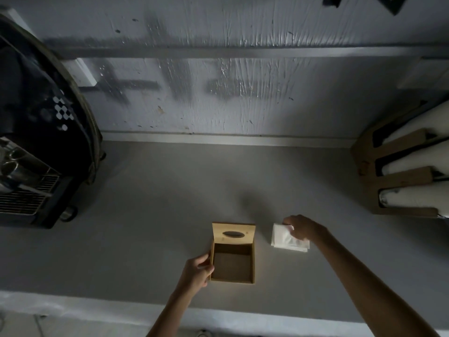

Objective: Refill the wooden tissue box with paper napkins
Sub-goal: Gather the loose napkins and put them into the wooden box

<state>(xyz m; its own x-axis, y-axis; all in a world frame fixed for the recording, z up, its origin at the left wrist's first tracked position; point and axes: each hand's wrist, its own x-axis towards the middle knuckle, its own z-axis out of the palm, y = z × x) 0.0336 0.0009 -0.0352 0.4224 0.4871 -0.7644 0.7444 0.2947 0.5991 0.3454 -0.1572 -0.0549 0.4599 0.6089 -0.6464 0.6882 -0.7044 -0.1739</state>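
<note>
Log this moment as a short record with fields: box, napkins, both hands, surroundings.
box: wooden box, lid flipped open at the far side, inside empty
napkins: white napkins stacked on the counter, right of the box, apart from it
left hand: left hand grips the box's left wall
right hand: right hand holds the napkins' far edge
surroundings: coffee machine at left, cardboard rack at right

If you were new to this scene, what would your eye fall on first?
The wooden tissue box sits open and empty in the middle of the counter, its lid tipped back, with the left hand gripping its left wall. Just right of it, the bright white paper napkins lie under the right hand, which holds them.
</note>
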